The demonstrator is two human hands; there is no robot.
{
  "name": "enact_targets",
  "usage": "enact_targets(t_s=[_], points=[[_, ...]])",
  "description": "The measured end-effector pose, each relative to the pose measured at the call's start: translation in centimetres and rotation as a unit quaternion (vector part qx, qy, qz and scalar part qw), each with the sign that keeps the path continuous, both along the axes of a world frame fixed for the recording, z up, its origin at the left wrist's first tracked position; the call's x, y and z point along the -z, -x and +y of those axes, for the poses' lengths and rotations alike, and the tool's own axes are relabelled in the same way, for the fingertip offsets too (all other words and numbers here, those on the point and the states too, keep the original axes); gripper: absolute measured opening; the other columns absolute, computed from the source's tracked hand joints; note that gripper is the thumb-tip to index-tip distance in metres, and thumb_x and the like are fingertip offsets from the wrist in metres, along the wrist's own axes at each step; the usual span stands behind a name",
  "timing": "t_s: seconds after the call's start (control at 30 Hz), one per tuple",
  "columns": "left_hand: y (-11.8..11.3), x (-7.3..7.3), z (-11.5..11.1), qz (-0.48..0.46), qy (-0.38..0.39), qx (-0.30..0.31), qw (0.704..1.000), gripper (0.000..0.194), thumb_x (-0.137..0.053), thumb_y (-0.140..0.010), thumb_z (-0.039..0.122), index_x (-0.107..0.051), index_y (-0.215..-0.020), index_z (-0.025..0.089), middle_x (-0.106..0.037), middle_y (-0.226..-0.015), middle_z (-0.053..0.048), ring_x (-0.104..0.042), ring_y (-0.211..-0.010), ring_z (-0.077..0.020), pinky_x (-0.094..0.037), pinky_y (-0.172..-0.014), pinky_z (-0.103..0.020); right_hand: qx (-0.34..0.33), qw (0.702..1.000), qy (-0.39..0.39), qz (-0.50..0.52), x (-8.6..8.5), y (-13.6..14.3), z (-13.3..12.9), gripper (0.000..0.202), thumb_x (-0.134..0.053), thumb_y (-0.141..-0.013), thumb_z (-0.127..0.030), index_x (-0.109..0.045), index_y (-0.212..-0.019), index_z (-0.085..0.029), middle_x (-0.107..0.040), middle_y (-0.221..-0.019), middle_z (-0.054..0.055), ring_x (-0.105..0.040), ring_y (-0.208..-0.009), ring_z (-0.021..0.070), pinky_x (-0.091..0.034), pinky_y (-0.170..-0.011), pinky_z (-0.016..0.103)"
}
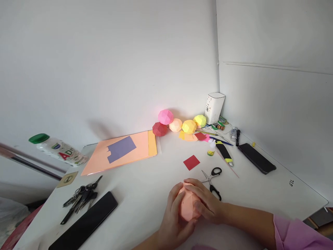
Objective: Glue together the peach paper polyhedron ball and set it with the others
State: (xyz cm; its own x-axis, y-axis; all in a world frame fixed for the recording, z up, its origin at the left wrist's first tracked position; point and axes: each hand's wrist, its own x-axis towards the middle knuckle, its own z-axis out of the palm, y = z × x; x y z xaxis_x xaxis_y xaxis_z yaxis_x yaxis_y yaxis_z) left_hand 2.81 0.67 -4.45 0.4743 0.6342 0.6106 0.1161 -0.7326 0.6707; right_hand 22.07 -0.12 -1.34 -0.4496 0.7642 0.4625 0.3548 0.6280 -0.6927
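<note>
Clasping and steadying appear to be the step in hand: a faceted peach ball (pixel 189 207) is held low over the near middle of the counter (pixel 145 201), between the left hand (pixel 170 220) and the right hand (pixel 212 207). The hands are brought together around it, with its upper side partly covered by fingers; whether it is rested on the surface, or whether any seam is open, cannot be told. Light, even pressure is judged to be called for in any further handling, since thin folded facets could be dented by a hard squeeze. Just beyond the right hand, the scissors (pixel 209 178) are left with their blades parted, and a red square (pixel 191 162) is laid beyond them. Farther back, a small bottle (pixel 211 150) and a utility knife (pixel 223 152) are placed near one another, while five faceted balls (pixel 189 126) are grouped by the wall. Toward the left, a purple piece (pixel 122 149) is spread on a peach sheet (pixel 97 158).
</note>
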Motion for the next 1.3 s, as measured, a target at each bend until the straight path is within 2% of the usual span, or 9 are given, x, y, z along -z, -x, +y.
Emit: enact_targets(t_s=[0.27,0.63,0.93,1.3], points=[[0.13,0.29,-0.03,0.006,0.014,0.000,1.000,0.069,-0.056,-0.087,0.022,-0.020,-0.146,0.019,-0.024,-0.147,-0.019,-0.027,-0.139,-0.0314,-0.038,-0.108,-0.053,-0.003,1.000,0.016,0.003,0.38,-0.02,0.04,0.045,-0.034,-0.098,-0.031,-0.034,-0.142,-0.020,-0.040,-0.141,0.015,-0.038,-0.133,0.0230,-0.037,-0.110,0.042],[0.08,0.18,-0.02,0.005,0.014,0.001,1.000,0.069,-0.055,-0.088,0.024,-0.019,-0.146,0.021,-0.025,-0.147,-0.020,-0.030,-0.138,-0.0333,-0.039,-0.105,-0.056,0.004,1.000,-0.005,0.000,0.12,0.01,0.02,0.044,-0.035,-0.098,-0.028,-0.033,-0.142,-0.022,-0.040,-0.142,0.014,-0.037,-0.135,0.0218,-0.037,-0.111,0.040],[-0.04,0.00,-0.03,-0.001,0.005,-0.008,1.000,0.066,-0.055,-0.089,0.025,-0.021,-0.146,0.021,-0.027,-0.146,-0.020,-0.031,-0.138,-0.0325,-0.041,-0.105,-0.053,0.003,1.000,0.001,-0.002,0.12,-0.01,-0.06,0.044,-0.035,-0.098,-0.030,-0.034,-0.142,-0.021,-0.040,-0.141,0.014,-0.037,-0.134,0.0219,-0.036,-0.111,0.040],[0.10,0.18,0.02,0.001,0.008,0.001,1.000,0.068,-0.056,-0.087,0.024,-0.021,-0.146,0.020,-0.025,-0.147,-0.021,-0.029,-0.138,-0.0344,-0.040,-0.105,-0.056,0.003,1.000,0.009,-0.006,0.22,-0.10,0.02,0.045,-0.036,-0.098,-0.030,-0.034,-0.142,-0.021,-0.040,-0.142,0.015,-0.037,-0.135,0.0230,-0.036,-0.111,0.042]])
